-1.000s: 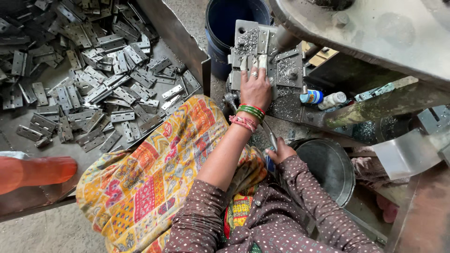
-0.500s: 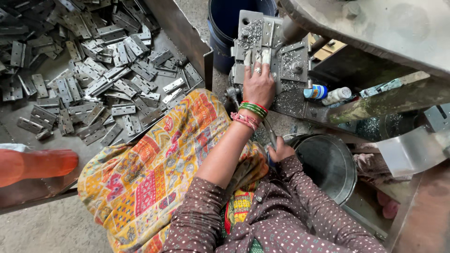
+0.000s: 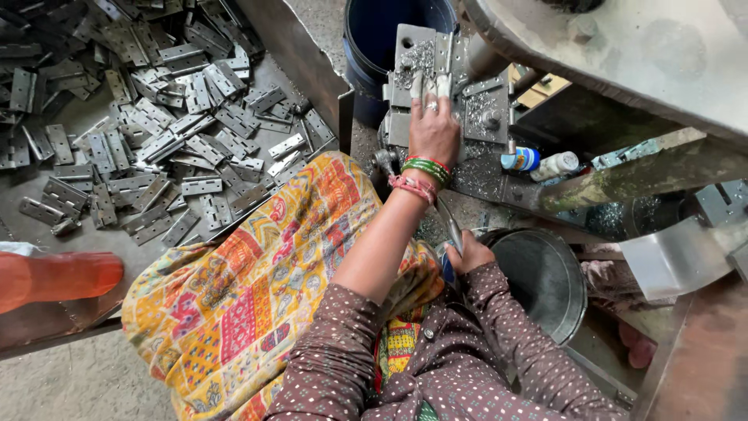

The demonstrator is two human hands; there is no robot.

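Small hinge piece (image 3: 431, 84) on the jig (image 3: 452, 93) of the press, pinned flat under the left hand (image 3: 433, 134), fingers (image 3: 427, 87) stretched forward and pressed down on it, probably to keep it seated in the fixture. Right hand (image 3: 467, 253) lower down, closed round a thin metal lever (image 3: 450, 222) (grip end hidden by the fist), close to the body for leverage. Beside it, a dark metal pan (image 3: 545, 273). Above, a blue bucket (image 3: 374, 39). Left, a tray (image 3: 308, 66) heaped with grey hinges (image 3: 156, 132). Two small bottles (image 3: 538, 162) near the jig. Shavings blur the jig's detail; lap cloth (image 3: 249, 296) hides the legs.
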